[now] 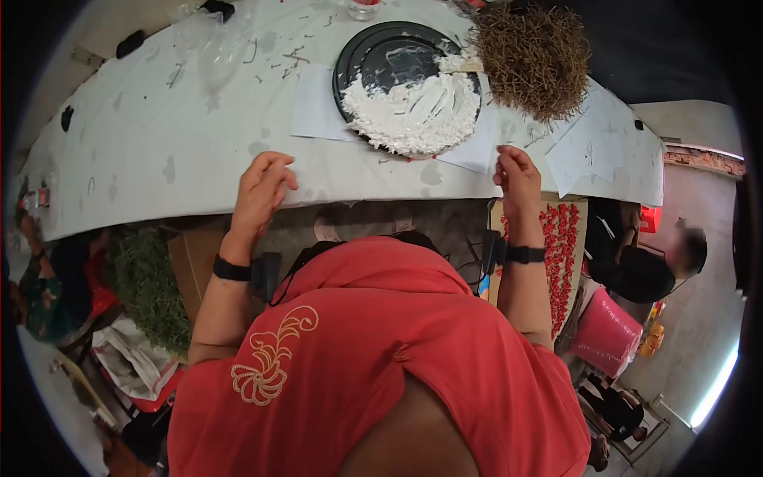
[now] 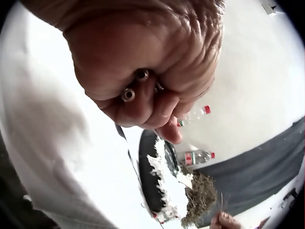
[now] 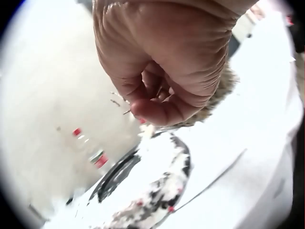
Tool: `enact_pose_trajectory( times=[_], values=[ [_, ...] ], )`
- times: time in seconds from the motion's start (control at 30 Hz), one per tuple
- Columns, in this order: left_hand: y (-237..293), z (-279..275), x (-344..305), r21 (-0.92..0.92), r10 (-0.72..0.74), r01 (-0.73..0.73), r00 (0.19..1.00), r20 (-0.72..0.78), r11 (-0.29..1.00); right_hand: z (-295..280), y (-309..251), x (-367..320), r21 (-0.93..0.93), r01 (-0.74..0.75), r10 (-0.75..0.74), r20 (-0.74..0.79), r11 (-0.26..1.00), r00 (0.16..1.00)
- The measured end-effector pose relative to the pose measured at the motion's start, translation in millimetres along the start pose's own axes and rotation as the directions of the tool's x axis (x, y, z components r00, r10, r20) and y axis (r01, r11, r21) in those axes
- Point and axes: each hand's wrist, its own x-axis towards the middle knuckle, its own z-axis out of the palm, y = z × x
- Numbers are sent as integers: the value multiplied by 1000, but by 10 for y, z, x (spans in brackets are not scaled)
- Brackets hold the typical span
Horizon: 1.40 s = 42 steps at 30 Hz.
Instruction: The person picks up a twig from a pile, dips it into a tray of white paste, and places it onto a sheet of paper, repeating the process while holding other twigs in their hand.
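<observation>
My left hand (image 1: 266, 184) is over the table's near edge, left of the black tray. Its fingers curl round a few small pieces with pale, round, dark-centred ends (image 2: 128, 95); the rest of them is hidden in the palm. My right hand (image 1: 519, 179), near the same edge to the right, pinches a thin brown stem (image 3: 127, 112) between thumb and fingertips. Beyond the hands lies the round black tray (image 1: 354, 56), its near part spread with white, lumpy paste (image 1: 413, 119). A large bundle of thin brown stems (image 1: 532, 60) sits beside the tray.
White paper sheets (image 1: 318, 103) lie under and beside the tray. Loose stems are scattered at the back left near a clear plastic bag (image 1: 218, 40). Below the table at right, a board (image 1: 560, 270) carries rows of small red pieces. Plastic bottles (image 2: 199, 157) stand beyond the tray.
</observation>
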Motion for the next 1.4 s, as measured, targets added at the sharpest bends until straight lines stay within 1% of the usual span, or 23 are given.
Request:
enact_pose_trajectory(
  times=[0.03,0.07,0.1,0.17,0.2,0.27,0.3,0.4,0.43,0.53,0.6,0.7,0.73,0.83,0.87,0.93,0.97,1.0,1.07,1.1,1.17,1.23,1.4],
  values=[
    [13,34,-1,-6,-26,26,999,44,1000,211,-103,-167,-61,58,-49,133,996,990],
    [61,131,-1,23,-13,10,994,107,1000,400,-182,-318,-111,125,-91,271,986,958],
    [135,271,-8,50,1,-9,987,163,999,574,-234,-434,-114,125,-87,289,986,953],
    [299,564,-10,92,41,-65,969,244,994,836,-303,-576,-285,182,-27,473,941,881],
    [362,686,-19,91,45,-66,975,217,994,896,-329,-589,-281,188,-25,497,941,867],
    [443,836,-4,3,88,-92,960,265,996,989,-361,-574,-275,302,-64,634,913,770],
    [411,831,26,4,86,-90,965,246,996,1016,-356,-560,-266,354,-78,692,897,718],
    [199,944,151,-67,279,-271,938,206,960,979,-330,-500,-262,361,-53,741,895,670],
    [181,997,150,-75,276,-266,940,199,961,936,-327,-475,-264,366,-43,756,892,653],
    [223,1102,102,-90,179,-164,961,209,982,822,-313,-415,-266,354,-27,765,897,644],
    [200,1171,122,-85,165,-150,962,217,985,749,-307,-373,-256,344,-25,769,903,639],
    [185,1254,136,-74,141,-127,961,238,989,649,-316,-338,-300,516,-80,802,802,591],
    [198,1288,140,-83,141,-125,965,221,989,625,-307,-317,-298,514,-79,804,804,590],
    [197,1347,139,-99,134,-118,974,182,988,586,-262,-263,-292,598,-199,760,746,619],
    [164,1354,147,-96,171,-157,971,166,983,582,-263,-256,-290,597,-197,761,748,618],
    [88,1361,175,-90,247,-236,959,139,968,573,-285,-251,-305,653,-250,748,693,614],
    [51,1338,200,-93,246,-234,959,140,968,562,-292,-242,-315,679,-275,741,663,613],
    [12,1278,230,-61,302,-297,949,92,953,547,-291,-213,-319,679,-273,741,662,614],
    [-56,1131,233,10,414,-414,910,-4,910,512,-277,-108,-470,765,-444,627,440,640],
    [1,1055,174,4,414,-414,910,-7,910,506,-269,-72,-546,774,-531,573,321,624],
    [201,866,11,73,214,-204,958,-193,976,505,-240,-38,-569,773,-532,579,280,618],
    [179,658,-92,36,203,-201,948,-243,979,511,-220,-28,-610,765,-540,580,207,609],
    [118,412,-357,-25,188,-213,909,-371,977,655,-185,-104,-609,782,-548,612,135,571]
  ],
)
